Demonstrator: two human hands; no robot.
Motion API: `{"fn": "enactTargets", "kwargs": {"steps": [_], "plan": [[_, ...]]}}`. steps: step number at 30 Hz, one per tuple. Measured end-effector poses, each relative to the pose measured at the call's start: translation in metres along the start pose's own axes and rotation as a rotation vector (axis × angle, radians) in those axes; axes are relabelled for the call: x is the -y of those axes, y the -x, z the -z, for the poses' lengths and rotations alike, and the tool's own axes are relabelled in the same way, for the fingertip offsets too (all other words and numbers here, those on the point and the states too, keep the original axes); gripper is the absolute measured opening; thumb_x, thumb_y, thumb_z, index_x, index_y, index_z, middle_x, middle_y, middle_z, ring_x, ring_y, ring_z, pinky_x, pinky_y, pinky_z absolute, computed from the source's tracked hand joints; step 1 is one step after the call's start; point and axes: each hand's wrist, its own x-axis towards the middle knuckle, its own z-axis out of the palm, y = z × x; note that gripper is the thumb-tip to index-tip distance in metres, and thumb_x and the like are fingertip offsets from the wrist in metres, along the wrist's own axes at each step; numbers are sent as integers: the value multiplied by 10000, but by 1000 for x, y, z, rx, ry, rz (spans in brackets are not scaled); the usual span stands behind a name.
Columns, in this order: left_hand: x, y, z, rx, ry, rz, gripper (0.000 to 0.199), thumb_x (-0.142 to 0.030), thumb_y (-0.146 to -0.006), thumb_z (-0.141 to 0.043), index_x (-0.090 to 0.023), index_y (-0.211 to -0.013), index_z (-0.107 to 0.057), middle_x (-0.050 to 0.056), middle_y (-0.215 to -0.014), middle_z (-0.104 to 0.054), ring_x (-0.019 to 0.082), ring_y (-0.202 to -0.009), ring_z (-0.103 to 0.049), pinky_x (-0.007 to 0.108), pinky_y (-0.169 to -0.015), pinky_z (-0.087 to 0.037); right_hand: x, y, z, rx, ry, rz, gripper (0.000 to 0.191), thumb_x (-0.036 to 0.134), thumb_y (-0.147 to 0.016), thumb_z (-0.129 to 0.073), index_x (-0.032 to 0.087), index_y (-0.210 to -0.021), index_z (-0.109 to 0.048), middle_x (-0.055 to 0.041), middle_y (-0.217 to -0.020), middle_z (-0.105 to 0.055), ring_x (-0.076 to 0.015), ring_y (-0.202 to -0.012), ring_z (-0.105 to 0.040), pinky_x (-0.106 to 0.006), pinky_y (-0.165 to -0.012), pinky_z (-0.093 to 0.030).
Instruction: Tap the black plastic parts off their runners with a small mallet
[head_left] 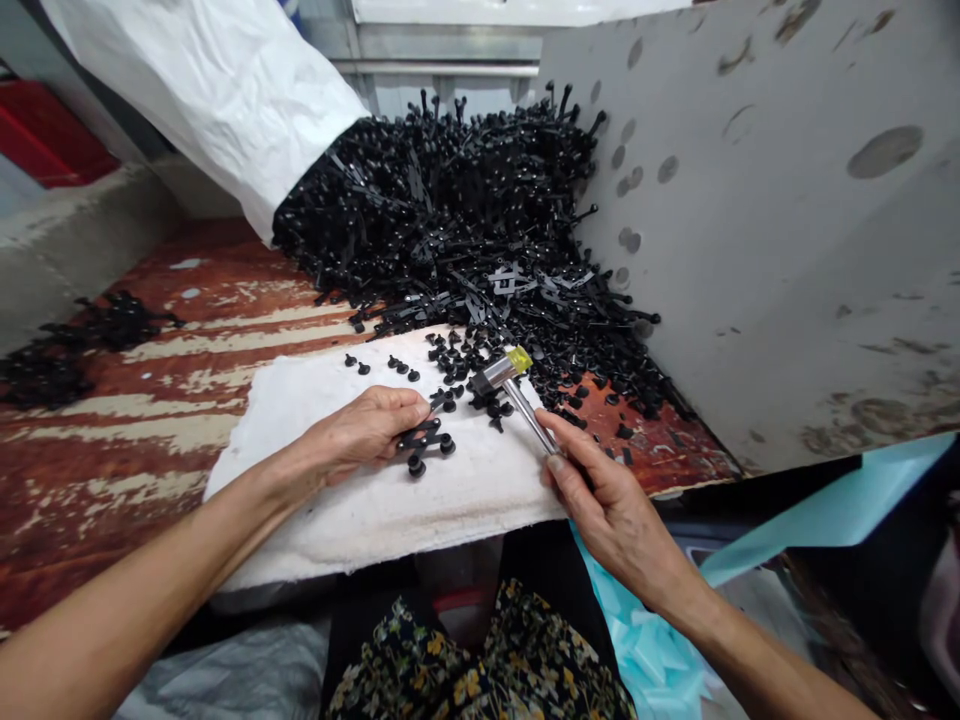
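My left hand is closed on a black hinged plastic part, whose arms and round knobs stick out past the fingertips over a white cloth pad. My right hand grips the metal handle of a small mallet. The mallet's head has a yellow face at one end and a black one at the other, and is above a scatter of small black knobs on the pad. What lies under the left palm is hidden.
A big heap of black plastic parts spills from a white sack at the back. A stained grey board stands on the right. More black parts lie at the left on the worn red tabletop. Turquoise strips hang lower right.
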Motion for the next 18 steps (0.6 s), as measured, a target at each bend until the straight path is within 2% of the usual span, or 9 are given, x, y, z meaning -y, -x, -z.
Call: {"fn": "enactTargets", "kwargs": {"steps": [5, 14, 18], "plan": [[2, -1, 1, -3, -10, -17, 284, -281, -819, -540, -161, -578, -452, -72, -448, -354, 24, -360, -207, 164, -369, -119, -1, 0, 0, 0, 6, 17, 453, 203, -931, -437, 161, -1371, -535, -103, -1047, -725, -199, -1043, -675, -381, -957, -525], [1, -3, -4, -126, -230, -76, 286, -217, -838, -487, -158, -559, -464, -63, -428, -342, 39, -375, -218, 172, -382, -146, -5, 1, -1, 19, 66, 79, 455, 196, -943, -423, 170, -1389, -514, -116, -1304, -645, -202, -1193, -619, -380, -1016, -502], [-2, -5, 0, -118, -284, -70, 295, -201, -847, -470, -169, -555, -447, -62, -416, -332, 45, -355, -213, 183, -361, -147, -3, -1, 2, 60, 144, 148, 465, 178, -944, -420, 163, -1401, -506, -122, -1351, -611, -207, -1234, -591, -380, -1032, -495]]}}
